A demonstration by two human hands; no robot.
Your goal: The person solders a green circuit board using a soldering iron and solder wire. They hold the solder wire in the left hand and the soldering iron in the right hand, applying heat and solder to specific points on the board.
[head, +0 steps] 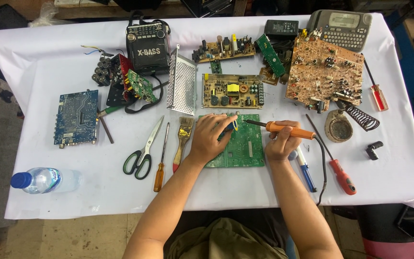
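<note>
So we've got the big white-covered table (245,192) with everything spread over it. Biggest loose piece is the brown circuit board (324,72) at the far right, then the black portable radio (147,45) at the back and the blue board (76,116) off to the left.

Right in front of us, dead centre, sits the green circuit board (243,146), lying flat on the cloth. Our left hand (210,138) is spread over its left half, palm down, fingers loosely curled, pinching something small with blue and yellow on it at the board's top edge; we can't tell what it is. Our right hand (282,143) is closed around the orange handle of the soldering iron (283,129), its tip pointing left over the board's top right corner, just beside the left fingertips.

Smaller bits: green-handled scissors (142,153), a paintbrush (183,136) and an amber screwdriver (160,165) left of the board, a red screwdriver (342,175) to the right.
</note>
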